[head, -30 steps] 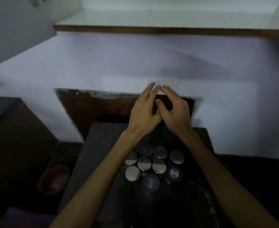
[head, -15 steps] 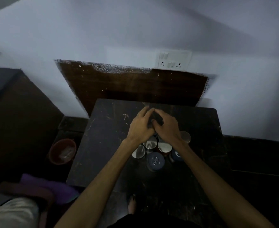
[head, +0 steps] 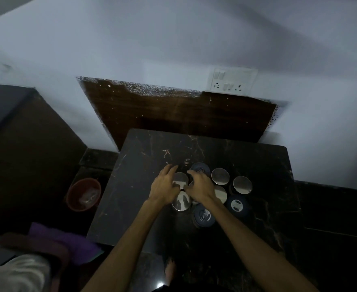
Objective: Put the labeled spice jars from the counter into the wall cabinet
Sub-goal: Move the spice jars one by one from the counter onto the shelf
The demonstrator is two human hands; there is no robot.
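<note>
Now at pick-up: left hand & right hand, fingers loosely spread, nothing held, over jars mid-desk. Next needs closing round one jar, prob. lifting twd cabinet.

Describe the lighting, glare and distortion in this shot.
Head view: dim overall; the dark counter swallows detail, while the steel jar lids catch bright reflections. Wide-angle lens bends the wall and switchboard. Both hands look slightly soft; labels unreadable.
</note>
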